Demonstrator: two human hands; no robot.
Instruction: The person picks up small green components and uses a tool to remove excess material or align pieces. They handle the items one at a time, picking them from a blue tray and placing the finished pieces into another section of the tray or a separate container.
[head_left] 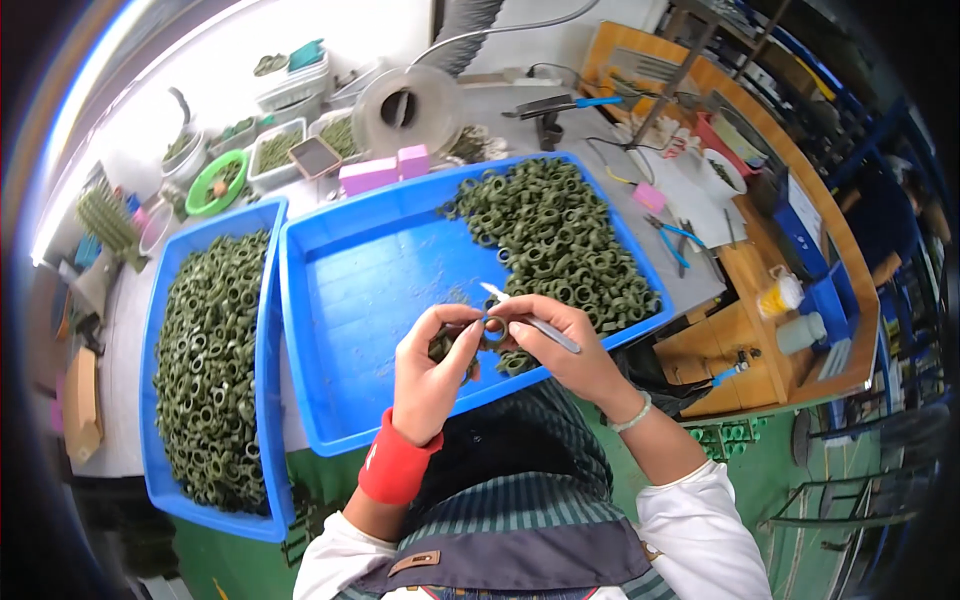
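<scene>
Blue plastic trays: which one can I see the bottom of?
The right blue plastic tray: its dark green rings crowd one side. In the left blue plastic tray, rings hide the bottom.

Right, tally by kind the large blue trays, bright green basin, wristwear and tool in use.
Large blue trays: 2
Bright green basin: 1
Red wristband: 1
Pale bracelet: 1
Pen-like tool in right hand: 1
Total: 6
</scene>
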